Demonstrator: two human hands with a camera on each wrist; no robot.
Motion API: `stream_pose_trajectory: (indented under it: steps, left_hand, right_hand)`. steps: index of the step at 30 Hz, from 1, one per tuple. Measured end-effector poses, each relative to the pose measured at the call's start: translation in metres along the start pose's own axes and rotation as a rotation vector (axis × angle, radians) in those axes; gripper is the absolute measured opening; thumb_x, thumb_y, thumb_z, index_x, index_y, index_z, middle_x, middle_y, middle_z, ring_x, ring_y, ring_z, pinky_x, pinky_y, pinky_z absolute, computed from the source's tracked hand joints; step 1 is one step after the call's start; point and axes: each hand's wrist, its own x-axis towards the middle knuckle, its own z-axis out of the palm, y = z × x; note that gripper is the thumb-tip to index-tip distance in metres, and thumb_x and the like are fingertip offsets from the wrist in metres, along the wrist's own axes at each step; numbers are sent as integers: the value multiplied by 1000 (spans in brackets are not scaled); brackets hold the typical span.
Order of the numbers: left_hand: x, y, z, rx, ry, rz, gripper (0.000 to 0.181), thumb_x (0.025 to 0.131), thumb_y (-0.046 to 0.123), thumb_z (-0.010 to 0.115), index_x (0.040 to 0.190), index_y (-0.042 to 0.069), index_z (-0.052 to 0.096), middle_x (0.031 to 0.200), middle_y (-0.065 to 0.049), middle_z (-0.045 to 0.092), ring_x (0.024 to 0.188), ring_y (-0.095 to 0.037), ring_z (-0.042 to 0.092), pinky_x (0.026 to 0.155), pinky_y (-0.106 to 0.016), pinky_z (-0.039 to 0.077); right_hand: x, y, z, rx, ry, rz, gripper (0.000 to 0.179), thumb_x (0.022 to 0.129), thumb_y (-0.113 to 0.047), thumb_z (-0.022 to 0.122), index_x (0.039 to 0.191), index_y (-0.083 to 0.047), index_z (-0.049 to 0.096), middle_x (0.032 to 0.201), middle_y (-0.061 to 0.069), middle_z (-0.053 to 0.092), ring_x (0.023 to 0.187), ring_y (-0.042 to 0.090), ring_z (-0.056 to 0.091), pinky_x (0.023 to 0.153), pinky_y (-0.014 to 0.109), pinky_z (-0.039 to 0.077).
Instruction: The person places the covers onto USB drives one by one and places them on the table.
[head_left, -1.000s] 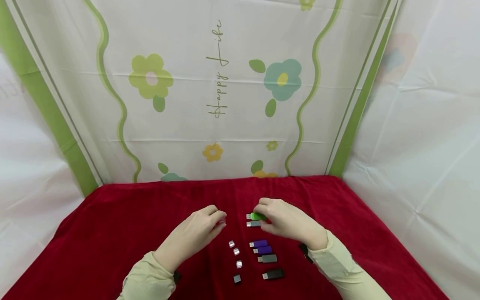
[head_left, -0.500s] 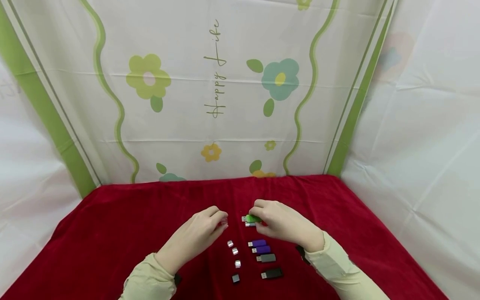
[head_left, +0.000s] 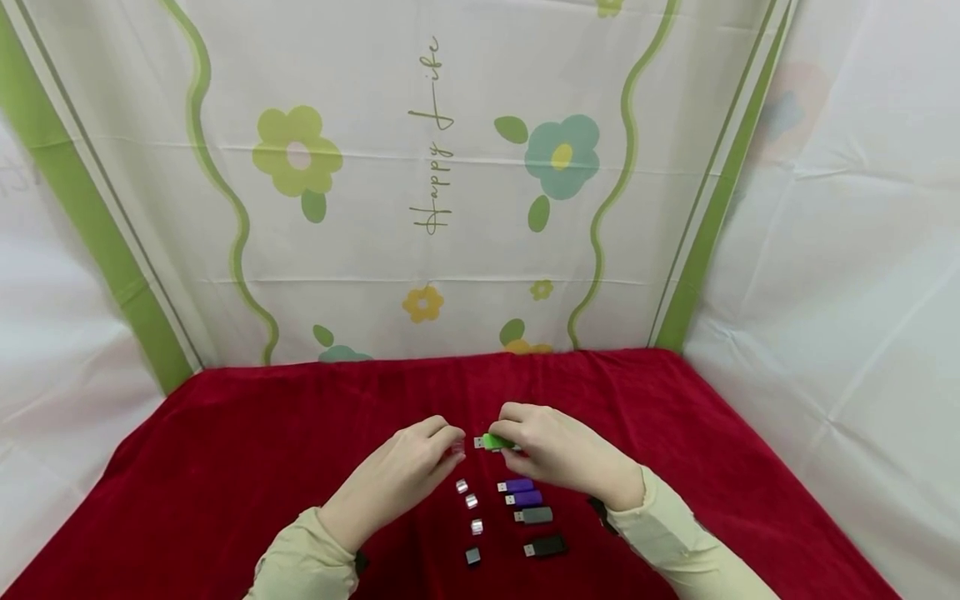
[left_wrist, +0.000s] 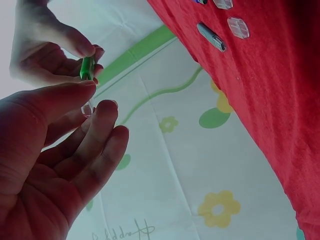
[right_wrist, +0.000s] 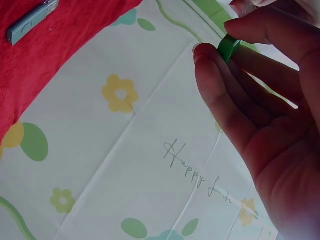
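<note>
My right hand (head_left: 566,446) pinches a green USB flash drive (head_left: 495,442) between thumb and fingers, its metal plug pointing left. In my left hand (head_left: 401,479) is a small clear cap (head_left: 458,447), held at the fingertips. Cap and plug face each other with a narrow gap in the head view. From the left wrist, the green drive (left_wrist: 87,68) and clear cap (left_wrist: 88,108) appear close together, partly hidden by the thumb. The right wrist view shows the green drive (right_wrist: 228,48) at the fingertips. A grey-blue flash drive (right_wrist: 32,22) lies on the cloth, mostly covered by my right hand in the head view.
Nearer me on the red cloth (head_left: 300,433) lie two purple flash drives (head_left: 522,498), a grey one (head_left: 533,516) and a black one (head_left: 546,546). Left of them is a column of clear caps (head_left: 477,527) ending in a dark cap (head_left: 472,556). White printed curtains surround the table.
My right hand has moved left with the green flash drive, away from above the grey-blue one. My left hand has shifted slightly right, so cap and plug are closer.
</note>
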Motion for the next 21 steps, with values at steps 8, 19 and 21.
stream_pose_trajectory:
  steps: [8,19,21]
  left_hand:
    - [0,2,1,-9,-11,5,19,82,4,79,97,5,66,86,2,57,66,-5,53,61,-10,45]
    - [0,4,2,-8,-11,25,20,83,5,79,98,6,66,88,2,58,69,-6,54,64,-11,46]
    - [1,4,2,-8,-16,33,20,83,5,79,99,6,66,88,1,59,69,-6,55,64,-11,46]
  right_hand:
    - [1,-2,1,13,-4,-4,18,77,1,75,88,-9,66,81,-3,53,67,2,44,62,8,39]
    - [2,-7,0,-5,-13,-2,18,78,1,73,84,-12,63,79,-6,49,66,1,42,60,7,37]
    - [2,-8,0,-7,-10,-7,18,77,1,73,84,-12,63,79,-6,49,66,1,42,61,7,37]
